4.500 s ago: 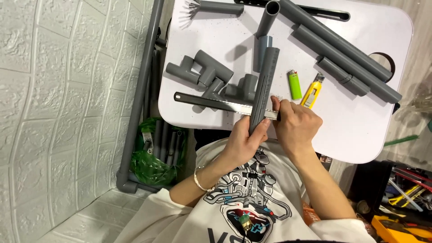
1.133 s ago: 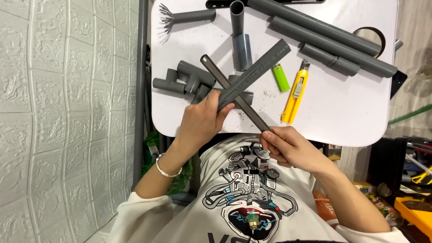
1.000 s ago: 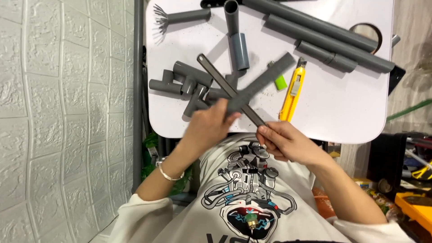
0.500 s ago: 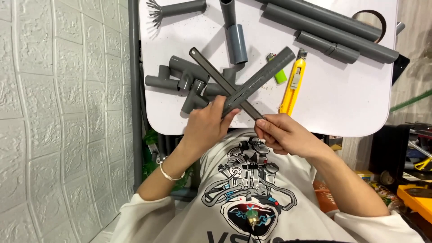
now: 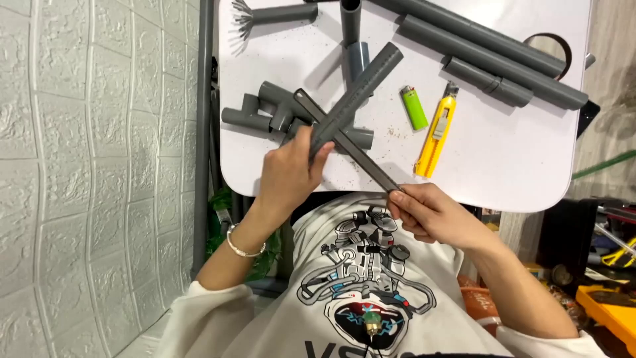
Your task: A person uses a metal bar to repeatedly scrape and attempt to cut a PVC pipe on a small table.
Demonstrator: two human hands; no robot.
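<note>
- Gripping a short grey pipe (image 5: pixel 354 96) near its lower end, the left hand (image 5: pixel 288 176) has its fingers wrapped closed around it; the pipe slants up and away over the white surface (image 5: pixel 517 159).
- The right hand (image 5: pixel 430 215) pinches the near end of a flat dark metal bar (image 5: pixel 344 140), probably a file or ruler, between thumb and fingertips; the bar crosses under or against the pipe just beyond the left fingers.
- Handling judgement: the pipe looks like rigid plastic, light, stiff and smooth, so liable to turn in the grip; a hold close to the crossing point would steady it best. The bar appears thin and stiff, and is best held at its end, as it is.
- Just beyond the left fingers lies a cluster of grey pipe fittings (image 5: pixel 262 113), touching one another.
- Beyond the right fingers: a green lighter (image 5: pixel 415 107) and a yellow utility knife (image 5: pixel 437 129), near each other but apart.
- Further off lie long grey pipes (image 5: pixel 490 50) and a splayed-end pipe piece (image 5: pixel 271 13).
- The fittings crowd the bar's far end.
</note>
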